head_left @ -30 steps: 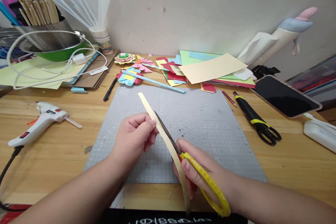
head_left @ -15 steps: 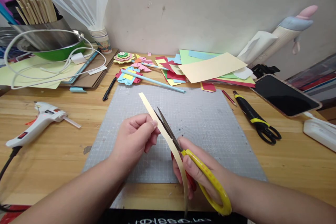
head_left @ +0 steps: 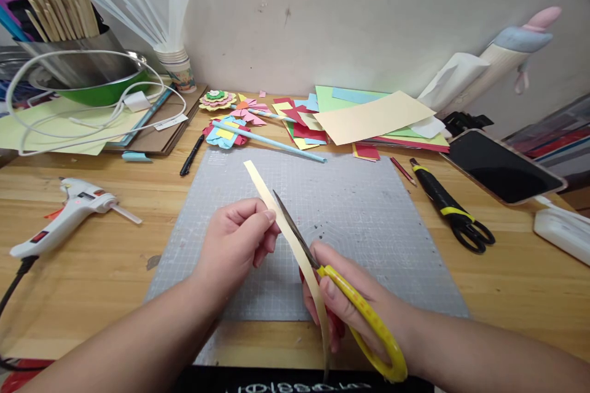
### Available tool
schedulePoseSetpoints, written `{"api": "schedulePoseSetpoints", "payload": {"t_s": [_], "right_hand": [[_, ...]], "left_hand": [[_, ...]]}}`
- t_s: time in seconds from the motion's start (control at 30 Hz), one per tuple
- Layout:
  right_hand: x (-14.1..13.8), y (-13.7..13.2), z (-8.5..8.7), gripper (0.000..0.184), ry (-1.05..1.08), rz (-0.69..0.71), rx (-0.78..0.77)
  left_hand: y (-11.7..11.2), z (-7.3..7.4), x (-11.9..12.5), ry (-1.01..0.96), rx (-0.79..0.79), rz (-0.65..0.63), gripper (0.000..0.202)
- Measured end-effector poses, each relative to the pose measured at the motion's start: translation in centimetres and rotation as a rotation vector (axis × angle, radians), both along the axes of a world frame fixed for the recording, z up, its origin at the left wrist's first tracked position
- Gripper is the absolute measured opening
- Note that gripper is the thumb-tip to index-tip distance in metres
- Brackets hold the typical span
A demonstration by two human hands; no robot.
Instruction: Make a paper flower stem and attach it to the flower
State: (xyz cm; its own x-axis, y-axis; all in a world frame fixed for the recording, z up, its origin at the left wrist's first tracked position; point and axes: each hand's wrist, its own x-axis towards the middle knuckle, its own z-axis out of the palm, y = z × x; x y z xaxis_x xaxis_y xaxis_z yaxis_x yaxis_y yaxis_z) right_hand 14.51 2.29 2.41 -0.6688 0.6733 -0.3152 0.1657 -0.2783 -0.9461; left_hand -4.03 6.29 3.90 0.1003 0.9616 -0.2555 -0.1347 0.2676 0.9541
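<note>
My left hand (head_left: 237, 242) pinches a long cream paper strip (head_left: 267, 193) between thumb and fingers above the grey cutting mat (head_left: 369, 221). The strip runs from the upper left down toward the table's front edge. Yellow-handled scissors (head_left: 364, 319) are gripped in my right hand (head_left: 354, 301), fingers through the loops. Their dark blades (head_left: 292, 227) lie along the strip's right edge, close together, pointing up-left toward my left thumb.
A white glue gun (head_left: 64, 215) lies left of the mat. Black scissors (head_left: 454, 212), a red pencil (head_left: 402, 171) and a phone (head_left: 500, 166) are on the right. Coloured paper sheets (head_left: 373, 116), paper flowers (head_left: 230, 116), a black pen (head_left: 192, 155) and a cup of sticks (head_left: 177, 64) line the back.
The scissor blades opened slightly half a second ago and have closed again along the strip. Both hands have stayed almost in place.
</note>
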Motion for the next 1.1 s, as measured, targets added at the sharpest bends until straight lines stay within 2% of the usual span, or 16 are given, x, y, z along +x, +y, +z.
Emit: {"api": "schedulePoseSetpoints", "payload": {"t_s": [0.17,0.4,0.7,1.1], "right_hand": [[-0.1,-0.3,-0.2,0.049,-0.008,-0.004,0.003],[-0.2,-0.3,0.4,0.05,-0.046,-0.019,0.004],[-0.3,-0.8,-0.4,0.046,-0.034,-0.027,0.028],[-0.8,-1.4,-0.3,0.05,-0.036,-0.118,-0.07]], "left_hand": [[-0.1,-0.1,0.1,-0.002,0.003,-0.012,0.026],[-0.1,-0.1,0.1,0.011,0.018,-0.004,0.026],[-0.1,-0.2,0.1,-0.006,0.003,-0.011,0.025],[0.0,-0.3,0.1,-0.021,0.0,-0.01,0.025]]}}
